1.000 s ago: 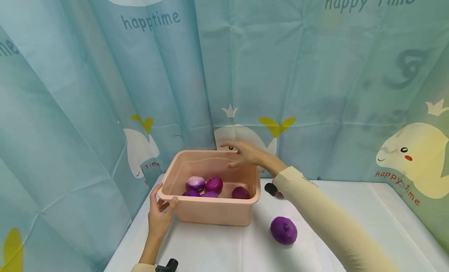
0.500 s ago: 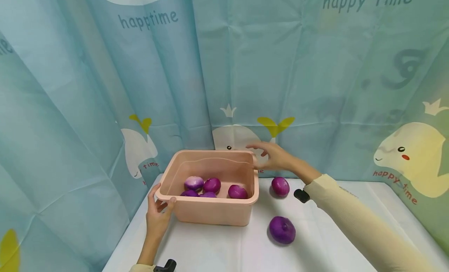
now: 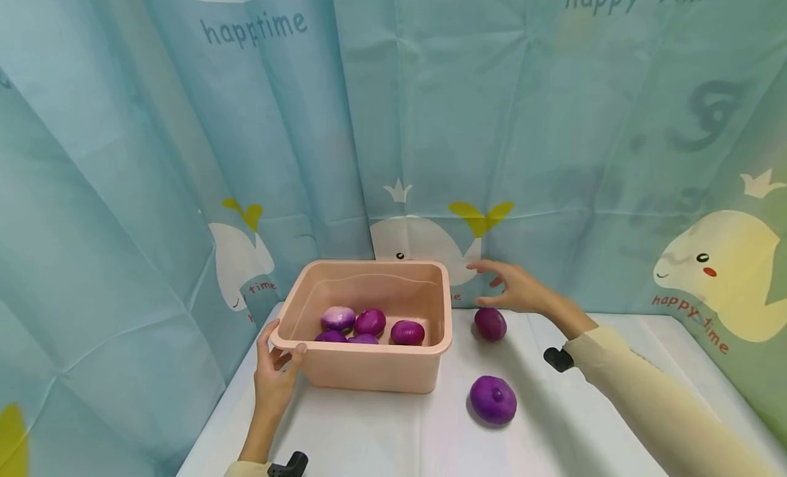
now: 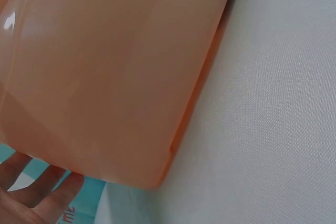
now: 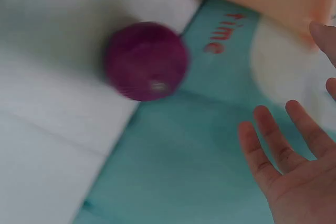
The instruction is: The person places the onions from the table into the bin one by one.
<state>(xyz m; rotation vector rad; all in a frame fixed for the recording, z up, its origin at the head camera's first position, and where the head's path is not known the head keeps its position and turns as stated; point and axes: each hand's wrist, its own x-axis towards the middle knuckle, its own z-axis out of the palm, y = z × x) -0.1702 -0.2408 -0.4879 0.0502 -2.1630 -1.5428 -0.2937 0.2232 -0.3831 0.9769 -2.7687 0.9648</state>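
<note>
A pink plastic basin [image 3: 369, 368] stands on the white table. My left hand [image 3: 273, 381] grips its front left corner, thumb at the front rim and fingers along the outer left side; in the left wrist view the fingers [image 4: 58, 195] lie against the wall. Inside lie several red onions, among them a paler one [image 3: 338, 318] and one near the right wall [image 3: 408, 333]. My right hand [image 3: 516, 287] hovers with spread fingers and nothing in them, just above and behind a red onion [image 3: 490, 324] right of the basin. Nearer the front sits another, flatter red onion [image 3: 493, 400].
A blue-green curtain [image 3: 492, 121] with whale prints hangs close behind the table [image 3: 369, 436] and along its left side. Black straps with a small device [image 3: 558, 359] sit at both wrists.
My right hand has moved from over the basin to the right, out past its rim to the back onion, which its sleeve had partly covered. The left hand keeps its grip.
</note>
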